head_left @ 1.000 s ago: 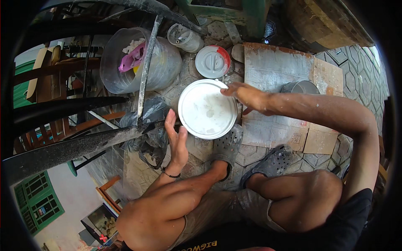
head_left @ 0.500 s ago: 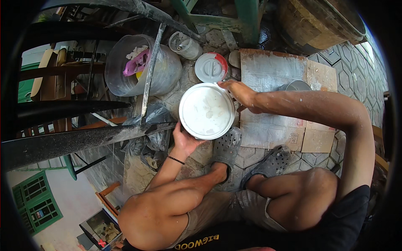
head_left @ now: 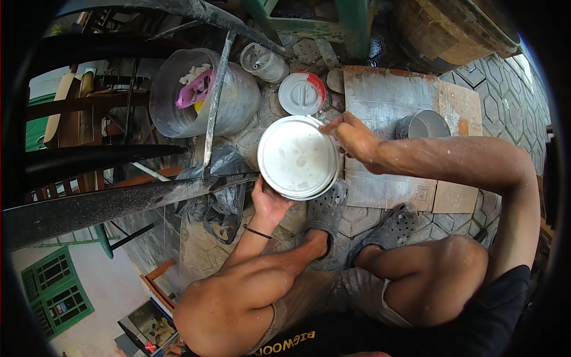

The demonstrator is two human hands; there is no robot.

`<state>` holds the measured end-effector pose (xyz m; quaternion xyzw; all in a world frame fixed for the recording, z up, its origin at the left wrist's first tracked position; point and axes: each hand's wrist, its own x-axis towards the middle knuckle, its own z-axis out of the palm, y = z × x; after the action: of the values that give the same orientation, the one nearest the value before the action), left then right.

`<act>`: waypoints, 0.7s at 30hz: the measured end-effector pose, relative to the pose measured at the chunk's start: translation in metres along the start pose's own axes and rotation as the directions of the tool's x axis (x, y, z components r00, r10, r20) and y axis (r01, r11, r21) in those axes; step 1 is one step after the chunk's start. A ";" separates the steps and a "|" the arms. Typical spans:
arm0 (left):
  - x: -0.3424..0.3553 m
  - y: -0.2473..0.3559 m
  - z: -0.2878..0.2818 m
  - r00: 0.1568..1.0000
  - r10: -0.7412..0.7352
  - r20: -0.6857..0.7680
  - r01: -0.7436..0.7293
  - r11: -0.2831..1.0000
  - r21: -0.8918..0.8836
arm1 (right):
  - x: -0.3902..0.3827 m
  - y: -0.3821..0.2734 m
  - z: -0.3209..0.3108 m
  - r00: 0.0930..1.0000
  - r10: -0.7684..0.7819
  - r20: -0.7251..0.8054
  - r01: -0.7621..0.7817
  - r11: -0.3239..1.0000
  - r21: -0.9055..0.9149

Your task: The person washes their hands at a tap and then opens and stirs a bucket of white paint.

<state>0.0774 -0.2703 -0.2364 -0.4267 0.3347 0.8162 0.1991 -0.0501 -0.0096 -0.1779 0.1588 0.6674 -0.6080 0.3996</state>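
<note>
White tub (head_left: 300, 157) shown at eleven o'clock from your left clog (head_left: 326, 217). Left hand (head_left: 271, 206) holds it at seven, thumb spread, fingertips hidden; right hand (head_left: 357, 141) bunches fingers at two, pinch unclear. Brace firmly with left palm; keep tub level under right fingers.

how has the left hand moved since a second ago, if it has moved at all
Yes, the left hand has moved right, away from the dark plastic bag, to the near-left edge of the round white container.
</note>
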 end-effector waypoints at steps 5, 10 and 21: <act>0.001 -0.006 0.003 0.997 0.013 -0.070 -0.012 1.000 0.014 | -0.031 -0.012 0.020 1.000 0.001 -0.005 -0.001 1.000 0.000; -0.007 -0.008 0.008 0.991 0.048 -0.124 -0.035 0.994 0.099 | -0.061 -0.061 0.038 0.958 0.014 0.285 -0.062 0.985 0.161; -0.011 -0.012 0.013 0.984 0.113 -0.135 -0.090 0.982 0.167 | -0.004 -0.052 0.081 0.886 -0.233 0.401 0.264 0.964 -0.023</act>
<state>0.0838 -0.2533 -0.2268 -0.4493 0.4339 0.7631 0.1662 -0.0561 -0.0959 -0.1341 -0.0694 0.6107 -0.6473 0.4507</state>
